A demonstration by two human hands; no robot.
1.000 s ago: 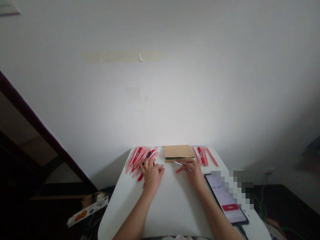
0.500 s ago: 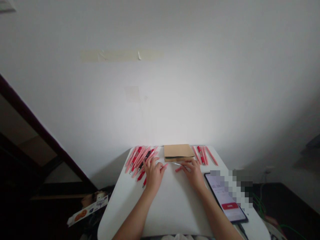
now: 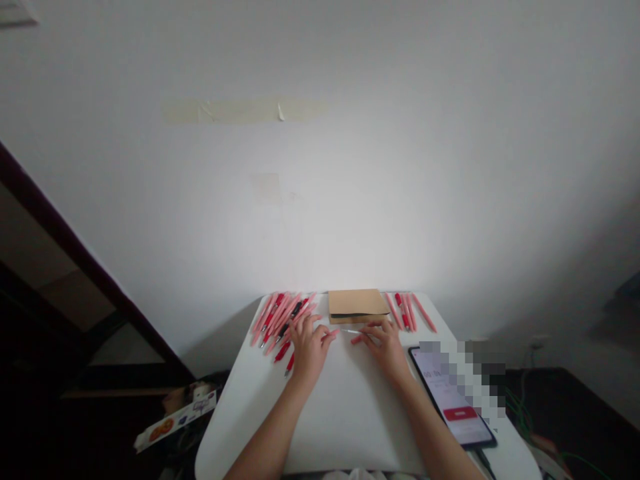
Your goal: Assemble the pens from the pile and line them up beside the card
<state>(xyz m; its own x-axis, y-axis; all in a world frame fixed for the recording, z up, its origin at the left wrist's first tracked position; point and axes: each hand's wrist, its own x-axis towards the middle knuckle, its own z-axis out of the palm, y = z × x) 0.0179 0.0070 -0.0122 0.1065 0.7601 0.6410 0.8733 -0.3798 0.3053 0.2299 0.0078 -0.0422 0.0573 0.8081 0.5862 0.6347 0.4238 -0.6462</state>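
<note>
My left hand (image 3: 307,347) rests on the white table (image 3: 345,407) beside a heap of pink and red pens (image 3: 281,317), fingers curled round a pink pen barrel (image 3: 331,333). My right hand (image 3: 385,345) lies just right of it, pinching a thin pale refill (image 3: 353,331) that points toward the pink barrel. The two hands are close together, their held pieces almost meeting. A brown cardboard box (image 3: 357,305) sits just beyond the fingers.
A row of pink and red pens (image 3: 409,311) lies right of the box. A phone (image 3: 453,403) with a lit screen lies at the right table edge, a cable trailing from it. A printed carton (image 3: 175,419) lies on the dark floor at left. A white wall stands behind the table.
My left hand has shifted slightly right with the pink barrel, and the refill in my right hand has come closer to it.
</note>
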